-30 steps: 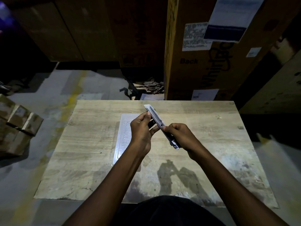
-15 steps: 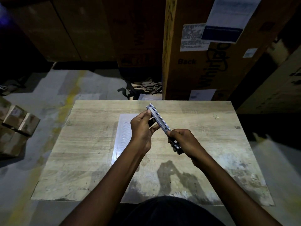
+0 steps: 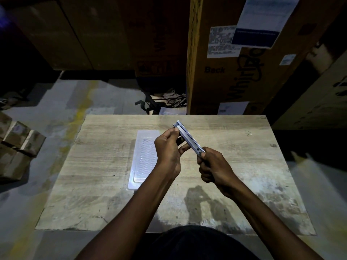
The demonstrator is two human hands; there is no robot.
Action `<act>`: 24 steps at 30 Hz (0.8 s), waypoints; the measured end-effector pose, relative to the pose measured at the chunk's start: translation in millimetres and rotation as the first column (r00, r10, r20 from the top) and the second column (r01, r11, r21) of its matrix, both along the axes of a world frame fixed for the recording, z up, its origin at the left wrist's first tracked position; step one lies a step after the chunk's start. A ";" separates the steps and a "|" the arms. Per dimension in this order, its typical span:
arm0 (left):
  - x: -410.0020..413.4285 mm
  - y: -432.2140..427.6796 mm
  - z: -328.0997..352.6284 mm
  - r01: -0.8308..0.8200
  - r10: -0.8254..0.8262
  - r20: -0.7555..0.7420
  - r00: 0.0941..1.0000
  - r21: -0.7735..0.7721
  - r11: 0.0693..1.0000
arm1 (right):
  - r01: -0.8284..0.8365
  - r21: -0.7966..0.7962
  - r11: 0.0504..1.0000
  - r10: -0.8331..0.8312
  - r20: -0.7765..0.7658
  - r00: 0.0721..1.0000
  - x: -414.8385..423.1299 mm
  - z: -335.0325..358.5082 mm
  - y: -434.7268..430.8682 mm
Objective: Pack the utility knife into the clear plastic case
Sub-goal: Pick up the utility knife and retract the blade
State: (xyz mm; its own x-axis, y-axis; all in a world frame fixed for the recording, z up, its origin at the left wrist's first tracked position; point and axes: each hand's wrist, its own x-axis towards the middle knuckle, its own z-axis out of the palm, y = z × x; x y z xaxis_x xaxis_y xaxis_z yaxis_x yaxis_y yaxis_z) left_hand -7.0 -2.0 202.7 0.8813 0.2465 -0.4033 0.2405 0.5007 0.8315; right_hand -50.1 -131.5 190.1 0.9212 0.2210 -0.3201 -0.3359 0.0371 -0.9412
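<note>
A slim grey utility knife (image 3: 188, 136) is held above the wooden table (image 3: 234, 147), slanting from far left to near right. My left hand (image 3: 168, 151) pinches its far end between thumb and fingers. My right hand (image 3: 214, 167) is closed around its near, dark end, which is hidden in the fist. The clear plastic case (image 3: 142, 158) lies flat on the table to the left of both hands, long side running away from me; my left wrist covers its near right corner.
Large cardboard boxes (image 3: 234, 62) stand behind the table and to the right. Small taped cartons (image 3: 16, 145) sit on the floor at the left. Scraps and straps (image 3: 165, 102) lie on the floor beyond the table's far edge.
My right hand has slid further down onto the knife's near end, which now sits inside the fist. The knife stands a little steeper. The case has not moved.
</note>
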 end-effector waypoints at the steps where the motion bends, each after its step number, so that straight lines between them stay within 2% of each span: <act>1: 0.0 -0.6 -0.7 -0.002 0.002 -0.002 1.000 -0.008 1.000 | 0.005 0.000 1.000 -0.005 -0.008 1.000 -0.1 -0.2 0.4; 3: 0.2 -0.5 -3.0 0.010 -0.010 -0.008 1.000 -0.026 1.000 | 0.021 -0.031 0.999 -0.021 -0.005 1.000 -0.4 -1.3 2.6; 5: 0.1 0.8 -5.9 0.033 -0.033 -0.004 0.999 -0.057 0.998 | 0.049 -0.163 0.985 -0.036 0.085 0.996 -1.4 -3.9 3.7; 8: -1.5 3.2 -6.7 0.084 -0.083 0.016 0.996 -0.108 0.991 | 0.094 -0.473 0.876 0.081 0.337 0.938 -5.0 -10.6 2.2; 10: -3.2 2.9 -5.2 0.112 -0.110 0.031 0.993 -0.102 0.988 | 0.142 -0.566 0.812 0.136 0.420 0.897 -5.9 -15.7 2.3; 12: -4.7 1.7 -4.4 0.131 -0.128 0.042 0.991 -0.073 0.989 | 0.261 -0.626 0.735 0.132 0.509 0.850 -5.2 -19.0 4.1; 14: -5.3 0.5 -3.9 0.135 -0.131 0.054 0.990 -0.079 0.988 | 0.379 -0.645 0.663 0.141 0.605 0.783 -4.9 -19.1 5.6; 20: -3.9 0.0 -2.4 0.238 -0.200 0.167 0.966 -0.252 0.938 | 0.592 -0.602 0.536 0.223 0.777 0.589 -6.3 -20.7 -2.0; 24: -4.1 -1.3 -0.9 0.265 -0.213 0.197 0.957 -0.297 0.917 | 0.638 -0.565 0.523 0.231 0.815 0.532 -5.5 -19.6 -4.9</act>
